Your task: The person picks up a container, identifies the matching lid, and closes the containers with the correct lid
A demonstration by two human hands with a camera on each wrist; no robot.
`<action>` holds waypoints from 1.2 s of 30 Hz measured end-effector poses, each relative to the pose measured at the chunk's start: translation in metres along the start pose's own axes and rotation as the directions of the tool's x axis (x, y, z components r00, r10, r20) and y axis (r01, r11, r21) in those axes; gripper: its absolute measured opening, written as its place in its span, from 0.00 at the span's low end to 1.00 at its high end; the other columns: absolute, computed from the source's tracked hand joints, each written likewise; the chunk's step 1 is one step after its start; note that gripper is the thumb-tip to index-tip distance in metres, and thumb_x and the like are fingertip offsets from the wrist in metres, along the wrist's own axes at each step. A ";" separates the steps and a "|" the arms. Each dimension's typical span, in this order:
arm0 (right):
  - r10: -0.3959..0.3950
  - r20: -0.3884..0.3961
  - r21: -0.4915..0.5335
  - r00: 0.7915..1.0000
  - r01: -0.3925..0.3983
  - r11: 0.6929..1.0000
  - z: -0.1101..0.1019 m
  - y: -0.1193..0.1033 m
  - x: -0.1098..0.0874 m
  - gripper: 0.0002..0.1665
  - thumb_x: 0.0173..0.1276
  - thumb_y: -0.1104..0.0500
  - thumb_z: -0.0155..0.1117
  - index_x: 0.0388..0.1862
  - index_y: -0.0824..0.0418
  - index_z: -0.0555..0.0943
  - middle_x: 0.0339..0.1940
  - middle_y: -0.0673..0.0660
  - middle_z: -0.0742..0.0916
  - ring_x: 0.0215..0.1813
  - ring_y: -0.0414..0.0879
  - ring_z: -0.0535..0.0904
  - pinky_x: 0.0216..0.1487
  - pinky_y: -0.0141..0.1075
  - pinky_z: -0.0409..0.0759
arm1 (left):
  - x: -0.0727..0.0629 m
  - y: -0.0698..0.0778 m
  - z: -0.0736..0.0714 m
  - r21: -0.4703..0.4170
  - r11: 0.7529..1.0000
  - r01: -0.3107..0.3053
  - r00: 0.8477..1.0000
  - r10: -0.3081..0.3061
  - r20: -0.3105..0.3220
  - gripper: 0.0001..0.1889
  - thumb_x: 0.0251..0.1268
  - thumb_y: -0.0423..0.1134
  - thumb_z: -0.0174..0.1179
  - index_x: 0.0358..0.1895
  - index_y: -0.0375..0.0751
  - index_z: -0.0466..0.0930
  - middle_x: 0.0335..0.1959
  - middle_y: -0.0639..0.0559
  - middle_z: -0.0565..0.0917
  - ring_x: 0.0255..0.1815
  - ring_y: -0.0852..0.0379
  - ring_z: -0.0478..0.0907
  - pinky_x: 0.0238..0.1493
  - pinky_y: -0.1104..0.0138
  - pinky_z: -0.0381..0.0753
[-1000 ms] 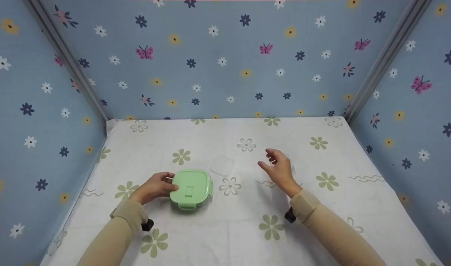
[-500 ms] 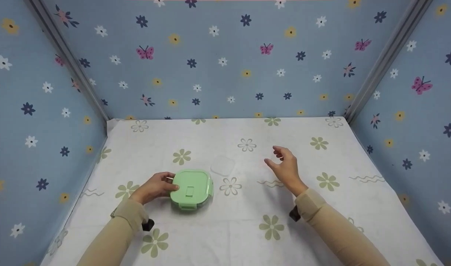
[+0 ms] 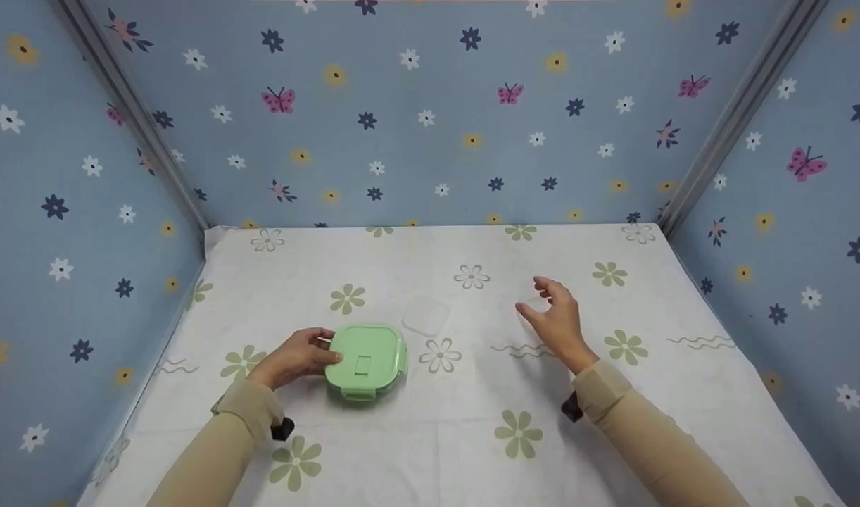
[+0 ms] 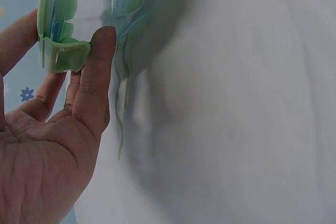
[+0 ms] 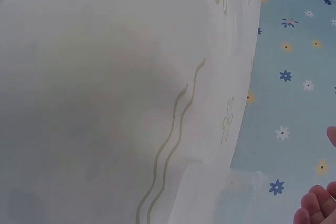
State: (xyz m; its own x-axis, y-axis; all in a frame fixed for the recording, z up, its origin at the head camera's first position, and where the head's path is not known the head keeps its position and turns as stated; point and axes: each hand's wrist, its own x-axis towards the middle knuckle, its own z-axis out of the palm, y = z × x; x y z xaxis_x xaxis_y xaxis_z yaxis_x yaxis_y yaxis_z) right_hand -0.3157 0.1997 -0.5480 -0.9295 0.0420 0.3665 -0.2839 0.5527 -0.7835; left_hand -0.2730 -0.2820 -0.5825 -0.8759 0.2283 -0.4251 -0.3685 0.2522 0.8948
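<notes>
My left hand [image 3: 300,358] grips the left side of a glass food container with a green lid [image 3: 367,355], its thumb on the lid's edge. In the left wrist view, the fingers of that hand [image 4: 63,135] reach under a green side clip [image 4: 65,55], and the container's clear bluish wall shows above. My right hand [image 3: 557,320] is off to the right, with thumb and fingers curved apart. Only its fingertips [image 5: 315,203] enter the right wrist view's corner. Beside them is a clear, see-through plastic piece [image 5: 215,198], faint against the cloth.
A flat, translucent rounded-square piece [image 3: 426,317] lies on the flowered white cloth [image 3: 465,436], just behind and right of the container. Blue patterned walls [image 3: 430,155] enclose the back and both sides. Grey posts [image 3: 740,116] stand at the corners.
My right hand has drifted to the right and slightly away from me, fingers still apart. The left hand and the container have stayed in place.
</notes>
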 end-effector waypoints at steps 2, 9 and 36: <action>0.009 0.003 -0.006 1.000 -0.009 1.000 -0.002 0.001 0.000 0.34 0.64 0.68 0.81 0.67 0.74 0.80 0.61 0.73 0.86 0.63 0.69 0.81 0.69 0.62 0.79 | 0.000 0.000 0.000 0.003 1.000 0.001 1.000 -0.001 0.000 0.37 0.71 0.31 0.70 0.77 0.25 0.63 0.58 0.41 0.82 0.50 0.55 0.85 0.50 0.64 0.90; 0.039 -0.003 -0.034 0.999 -0.039 0.999 -0.007 0.008 0.001 0.37 0.64 0.67 0.81 0.69 0.75 0.78 0.64 0.74 0.84 0.67 0.71 0.78 0.73 0.61 0.75 | 0.001 0.000 0.000 -0.015 1.000 0.000 1.000 0.000 0.003 0.36 0.71 0.30 0.70 0.77 0.25 0.63 0.58 0.40 0.82 0.50 0.55 0.85 0.50 0.64 0.90; 0.232 0.136 -0.143 0.963 -0.212 0.967 -0.025 0.039 0.004 0.62 0.67 0.54 0.82 0.87 0.73 0.55 0.86 0.74 0.63 0.87 0.69 0.57 0.88 0.59 0.58 | 0.003 0.000 -0.002 0.016 1.000 0.026 1.000 -0.026 -0.010 0.37 0.71 0.33 0.71 0.77 0.26 0.64 0.61 0.38 0.80 0.52 0.54 0.84 0.52 0.63 0.90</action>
State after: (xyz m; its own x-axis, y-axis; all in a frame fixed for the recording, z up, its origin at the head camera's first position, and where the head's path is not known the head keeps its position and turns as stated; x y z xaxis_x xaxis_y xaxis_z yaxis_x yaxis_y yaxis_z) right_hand -0.3248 0.2421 -0.5640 -0.9931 0.0555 0.1031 -0.0432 0.6448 -0.7632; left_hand -0.2761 -0.2830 -0.5838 -0.8693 0.2124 -0.4464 -0.3858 0.2730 0.8812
